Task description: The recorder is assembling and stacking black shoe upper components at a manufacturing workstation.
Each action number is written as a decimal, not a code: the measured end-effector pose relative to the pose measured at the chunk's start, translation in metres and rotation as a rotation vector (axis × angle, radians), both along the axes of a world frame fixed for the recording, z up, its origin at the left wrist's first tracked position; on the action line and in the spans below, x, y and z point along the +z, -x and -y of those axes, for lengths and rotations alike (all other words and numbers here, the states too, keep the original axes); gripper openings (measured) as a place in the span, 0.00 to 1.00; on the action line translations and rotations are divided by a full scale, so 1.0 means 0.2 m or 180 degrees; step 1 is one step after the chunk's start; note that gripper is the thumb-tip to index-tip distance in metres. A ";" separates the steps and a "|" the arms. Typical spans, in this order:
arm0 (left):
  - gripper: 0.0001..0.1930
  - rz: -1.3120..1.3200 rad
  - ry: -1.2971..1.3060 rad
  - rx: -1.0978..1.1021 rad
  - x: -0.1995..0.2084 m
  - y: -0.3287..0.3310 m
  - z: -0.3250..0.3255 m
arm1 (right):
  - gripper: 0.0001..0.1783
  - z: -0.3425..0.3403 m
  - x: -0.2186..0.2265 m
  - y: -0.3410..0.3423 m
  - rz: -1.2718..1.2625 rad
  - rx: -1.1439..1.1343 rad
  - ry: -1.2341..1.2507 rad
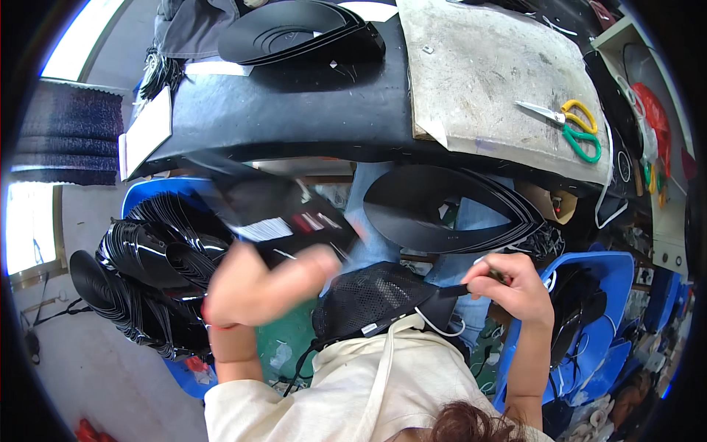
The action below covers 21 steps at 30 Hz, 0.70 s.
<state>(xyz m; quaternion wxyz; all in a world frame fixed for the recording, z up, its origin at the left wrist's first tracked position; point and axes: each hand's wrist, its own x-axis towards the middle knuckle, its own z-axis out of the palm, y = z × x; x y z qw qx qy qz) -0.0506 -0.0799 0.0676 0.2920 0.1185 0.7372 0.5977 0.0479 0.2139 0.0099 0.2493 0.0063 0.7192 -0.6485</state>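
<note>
At far left, one blue plastic tub (158,184) is heaped with glossy black curved sheets (143,250), too many to count. The left hand (269,287) is blurred beside one flat black piece (269,197); whether its fingers are apart or closed, I cannot tell. Bare black tabletop (331,121) reaches its front edge. One black mesh cap (375,298) lies on the lap, its narrow black strap (452,290) pinched by the right hand (513,289). One pair of yellow-and-green-handled scissors (565,119) and a second blue tub (622,283) sit rightmost.
</note>
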 end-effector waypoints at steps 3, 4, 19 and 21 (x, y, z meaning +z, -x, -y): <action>0.12 -0.2308 0.1206 0.1466 0.11 0.40 -0.04 | 0.05 -0.02 0.04 -0.08 0.0107 -0.0427 -0.0115; 0.10 -0.3676 0.2059 0.1383 0.07 0.61 -0.06 | 0.05 0.00 0.01 -0.10 -0.0154 -0.0737 0.0081; 0.17 -0.2915 0.0323 -0.1460 -0.44 0.16 -0.74 | 0.11 -0.25 0.09 -0.24 -0.0706 -0.2935 -0.0336; 0.24 -0.2964 0.0088 -0.1433 -0.75 -0.01 -0.75 | 0.12 -0.24 0.11 -0.22 -0.0815 -0.2771 -0.0276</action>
